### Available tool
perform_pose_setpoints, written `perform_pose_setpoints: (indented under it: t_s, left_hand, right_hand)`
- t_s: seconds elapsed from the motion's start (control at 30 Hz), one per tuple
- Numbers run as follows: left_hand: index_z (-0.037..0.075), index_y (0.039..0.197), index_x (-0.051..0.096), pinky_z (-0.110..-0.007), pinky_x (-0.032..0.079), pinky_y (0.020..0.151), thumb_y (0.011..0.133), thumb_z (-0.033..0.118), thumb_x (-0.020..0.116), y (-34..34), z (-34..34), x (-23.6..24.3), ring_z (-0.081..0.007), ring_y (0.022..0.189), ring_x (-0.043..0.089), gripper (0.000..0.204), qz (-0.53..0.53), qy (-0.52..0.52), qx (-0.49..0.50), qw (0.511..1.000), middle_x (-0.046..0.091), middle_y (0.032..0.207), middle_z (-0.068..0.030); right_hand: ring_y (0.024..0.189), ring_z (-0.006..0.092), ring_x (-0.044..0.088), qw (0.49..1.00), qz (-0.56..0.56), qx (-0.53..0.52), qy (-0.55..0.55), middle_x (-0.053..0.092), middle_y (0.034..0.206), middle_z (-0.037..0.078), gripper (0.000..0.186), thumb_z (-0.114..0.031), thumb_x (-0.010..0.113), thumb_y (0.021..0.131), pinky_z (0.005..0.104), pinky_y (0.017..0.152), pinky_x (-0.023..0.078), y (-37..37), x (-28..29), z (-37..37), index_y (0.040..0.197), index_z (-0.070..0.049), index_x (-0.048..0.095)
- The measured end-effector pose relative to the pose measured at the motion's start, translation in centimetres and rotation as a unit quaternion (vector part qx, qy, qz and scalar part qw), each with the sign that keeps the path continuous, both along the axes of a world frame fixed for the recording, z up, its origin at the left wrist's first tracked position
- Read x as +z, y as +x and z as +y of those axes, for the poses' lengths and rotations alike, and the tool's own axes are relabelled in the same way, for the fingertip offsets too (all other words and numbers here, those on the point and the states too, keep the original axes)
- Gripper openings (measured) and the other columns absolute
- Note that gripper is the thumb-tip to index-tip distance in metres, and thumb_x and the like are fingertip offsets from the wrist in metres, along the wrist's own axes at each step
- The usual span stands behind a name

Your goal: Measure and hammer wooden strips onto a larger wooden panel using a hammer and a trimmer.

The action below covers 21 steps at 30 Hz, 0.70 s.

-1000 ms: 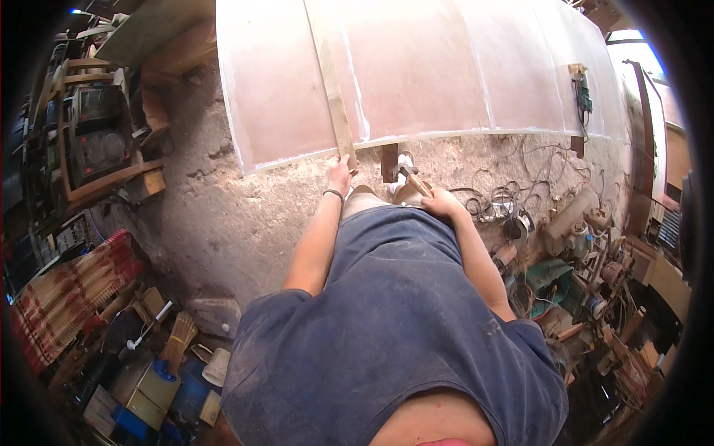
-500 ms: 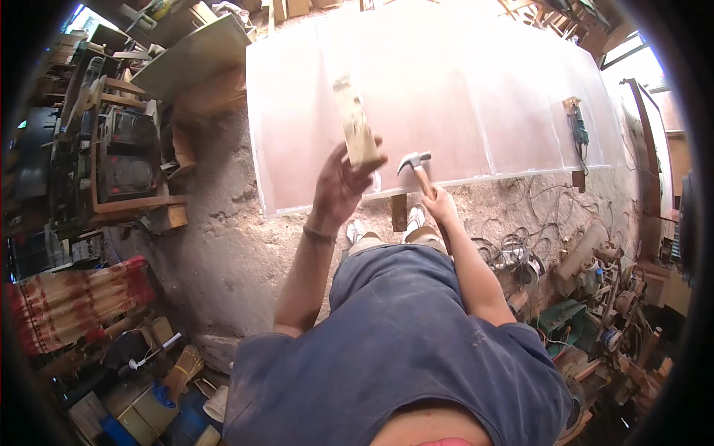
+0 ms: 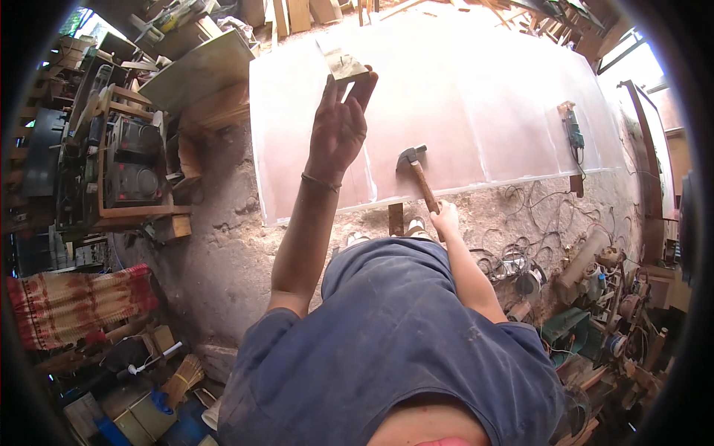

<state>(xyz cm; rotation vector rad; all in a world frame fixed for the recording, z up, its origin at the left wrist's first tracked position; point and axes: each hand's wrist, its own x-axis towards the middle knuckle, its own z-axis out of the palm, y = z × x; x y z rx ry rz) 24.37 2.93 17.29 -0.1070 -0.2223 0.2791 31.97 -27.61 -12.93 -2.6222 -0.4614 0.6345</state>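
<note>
Raised over the pale pink panel [image 3: 416, 97], my left hand [image 3: 338, 130] has its fingers around the near end of a pale wooden strip [image 3: 341, 61], whose far part blends into the glare. A small dark mark, perhaps a nail, shows on the strip's surface. My right hand [image 3: 445, 218] is closed on the wooden handle of a claw hammer [image 3: 421, 174], with the metal head pointing away from me near the panel's front edge. A green power tool [image 3: 573, 134] lies on the panel at the right.
A dark wooden frame with appliances [image 3: 136, 160] stands left, above a red patterned rug [image 3: 78, 301] draped over clutter. Scrap boards [image 3: 297, 15] lean at the back. Cables and machine parts [image 3: 580, 275] lie on the right floor, near a dark upright frame [image 3: 643, 149].
My left hand has moved up and away from me with the wooden strip, lifting it from the panel. My right hand has brought the hammer forward, head toward the panel. The view has shifted.
</note>
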Motion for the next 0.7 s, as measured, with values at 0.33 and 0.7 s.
perform_pose_setpoints:
  t_s: [0.33,0.7]
  left_hand:
    - [0.003,0.138,0.041,-0.028,0.063,0.080,0.103,0.014,0.041,0.2,0.3,-0.2,-0.0303,0.134,0.043,0.036,0.017,0.017,0.026,0.999,0.042,0.144,-0.0211]
    - [-0.001,0.135,0.044,-0.028,0.062,0.080,0.104,0.021,0.042,1.0,0.0,0.0,-0.0309,0.133,0.045,0.039,-0.009,0.001,0.021,1.000,0.047,0.140,-0.0222]
  right_hand:
    - [0.105,0.0395,0.063,1.000,0.025,0.015,0.010,0.064,0.110,0.027,0.048,-0.025,0.065,0.076,0.0439,0.094,0.050,1.1,-2.3,-2.4,0.117,0.000,0.063]
    - [0.104,0.0373,0.064,0.995,0.097,0.000,0.013,0.067,0.106,0.026,0.043,-0.025,0.063,0.076,0.0418,0.094,0.050,1.6,-2.1,-2.4,0.111,0.000,0.066]
